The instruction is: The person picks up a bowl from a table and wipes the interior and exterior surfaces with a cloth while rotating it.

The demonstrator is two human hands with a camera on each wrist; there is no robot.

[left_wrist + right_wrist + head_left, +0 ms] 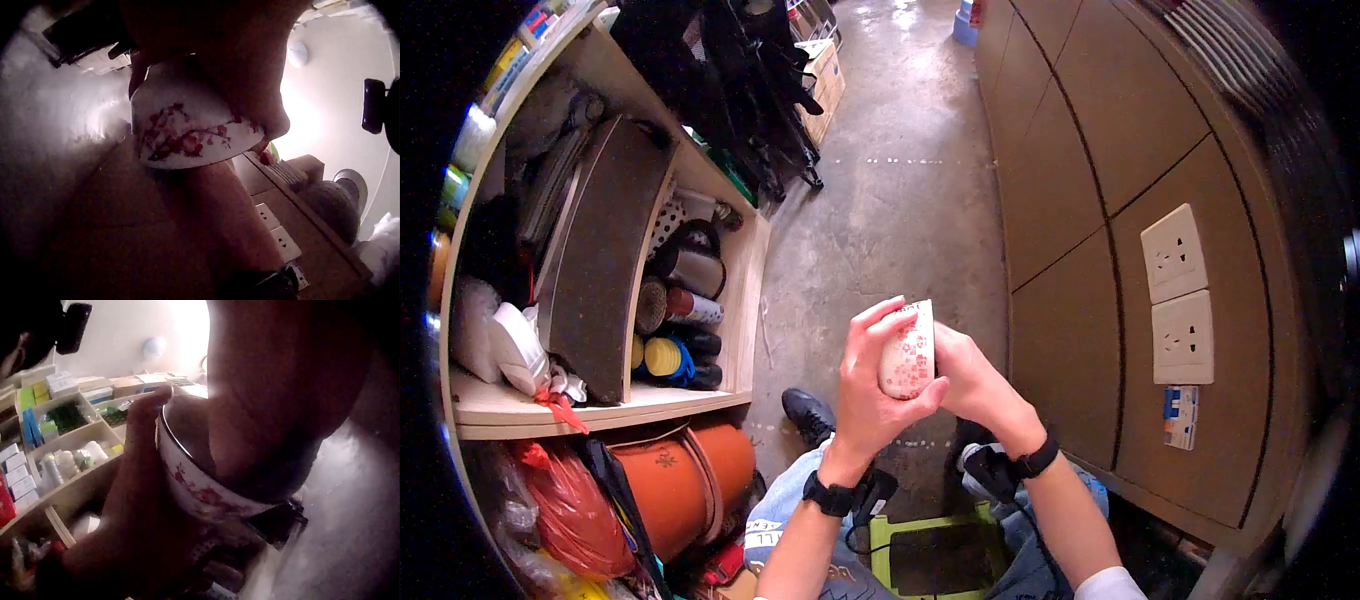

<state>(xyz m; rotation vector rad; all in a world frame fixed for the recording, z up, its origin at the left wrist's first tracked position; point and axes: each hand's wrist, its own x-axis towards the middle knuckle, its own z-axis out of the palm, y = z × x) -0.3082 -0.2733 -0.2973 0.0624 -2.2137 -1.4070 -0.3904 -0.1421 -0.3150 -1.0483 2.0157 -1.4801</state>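
A white bowl [908, 362] with red blossom sprigs is held up on its side in front of the body, its mouth turned to the right. My left hand [866, 372] grips it from outside, thumb near the lower edge and fingers over the top. The right hand [978, 378] comes in from the right and reaches into the mouth. In the right wrist view its fingers are hidden inside, past the bowl's rim [206, 474], and I cannot tell whether they hold anything. A dark pointed patch [275, 524] overlaps the rim there.
An open wooden shelf [745, 300] with bottles and bags stands at left, an orange drum [670, 485] below it. On the right is a brown cabinet [1060, 330] with white sockets [1175, 255]. A green stool [880, 560] is between the legs; concrete floor [900, 200] lies ahead.
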